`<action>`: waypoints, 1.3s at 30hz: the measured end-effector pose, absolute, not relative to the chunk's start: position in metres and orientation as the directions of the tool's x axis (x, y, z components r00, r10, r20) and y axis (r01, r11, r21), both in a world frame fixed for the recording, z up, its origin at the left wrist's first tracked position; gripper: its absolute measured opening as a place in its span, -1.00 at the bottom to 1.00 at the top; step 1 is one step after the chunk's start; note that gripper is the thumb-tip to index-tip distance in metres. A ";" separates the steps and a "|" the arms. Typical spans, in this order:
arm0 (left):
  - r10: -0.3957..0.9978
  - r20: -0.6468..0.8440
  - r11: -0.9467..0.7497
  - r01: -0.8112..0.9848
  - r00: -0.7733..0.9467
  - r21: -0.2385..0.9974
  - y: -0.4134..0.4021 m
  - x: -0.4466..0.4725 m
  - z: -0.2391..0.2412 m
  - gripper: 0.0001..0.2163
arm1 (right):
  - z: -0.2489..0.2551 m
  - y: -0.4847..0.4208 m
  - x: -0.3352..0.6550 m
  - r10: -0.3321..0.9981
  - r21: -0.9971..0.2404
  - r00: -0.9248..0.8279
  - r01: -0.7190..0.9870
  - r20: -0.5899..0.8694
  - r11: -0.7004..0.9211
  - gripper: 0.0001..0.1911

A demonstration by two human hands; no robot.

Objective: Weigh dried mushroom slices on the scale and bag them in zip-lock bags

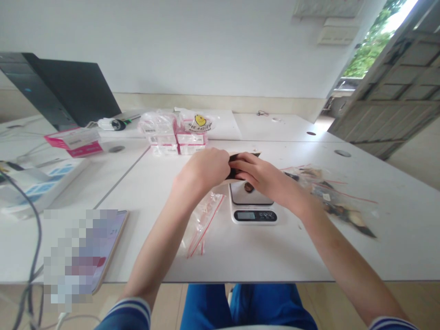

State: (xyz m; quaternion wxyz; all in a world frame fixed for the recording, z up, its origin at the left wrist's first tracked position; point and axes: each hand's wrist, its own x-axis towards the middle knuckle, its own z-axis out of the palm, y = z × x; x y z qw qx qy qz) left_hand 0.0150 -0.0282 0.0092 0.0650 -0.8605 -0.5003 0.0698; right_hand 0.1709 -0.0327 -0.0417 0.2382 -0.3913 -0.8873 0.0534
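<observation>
My left hand (208,169) is closed around the left side of a small pouch (224,182) with a pale outside and a dark inside. The pouch is held tilted above the back of a white kitchen scale (255,216). My right hand (263,174) comes in from the right, its bent fingers in the dark mouth of the pouch. Its fingertips are hidden, so I cannot make out what they pinch. A small brown lump (249,187) rests on the scale's plate, partly under my right hand. The scale's display is lit, but too small to read.
Clear zip bags (202,224) lie left of the scale; filled zip bags (338,206) lie to its right. Wrapped pink-and-white boxes (165,133) stand behind. Further left are a phone (112,247), a power strip (51,183), cables and a black computer case (75,91).
</observation>
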 end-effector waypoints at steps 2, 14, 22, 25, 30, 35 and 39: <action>0.869 -0.063 -0.492 0.848 0.490 -0.198 -0.026 0.014 0.009 -0.68 | -0.042 -0.037 0.171 0.688 -0.153 -0.600 0.698 0.409 0.699 -0.56; 0.888 -0.110 -0.459 0.871 0.446 -0.175 -0.020 0.004 0.011 -0.69 | -0.031 -0.053 0.180 0.654 -0.254 -0.612 0.614 0.445 0.747 -0.48; 0.897 -0.111 -0.443 0.864 0.429 -0.239 -0.009 -0.007 0.014 -0.70 | -0.022 -0.079 0.204 0.719 -0.522 -0.616 0.518 0.322 0.678 -0.59; 0.873 -0.134 -0.485 0.808 0.468 -0.336 -0.006 -0.010 0.014 -0.66 | -0.035 -0.075 0.214 0.745 -0.535 -0.633 0.564 0.209 0.629 -0.65; 0.867 -0.136 -0.492 0.780 0.479 -0.386 -0.006 -0.009 0.011 -0.66 | -0.076 -0.055 0.216 0.811 -0.522 -0.576 0.661 0.107 0.538 -0.67; 0.852 -0.157 -0.516 0.753 0.499 -0.408 -0.005 -0.009 0.011 -0.68 | -0.110 -0.043 0.213 0.805 -0.351 -0.568 0.729 0.168 0.588 -0.61; 0.843 -0.167 -0.526 0.716 0.512 -0.458 -0.003 -0.011 0.011 -0.67 | -0.121 -0.040 0.211 0.799 -0.144 -0.559 0.792 0.220 0.593 -0.55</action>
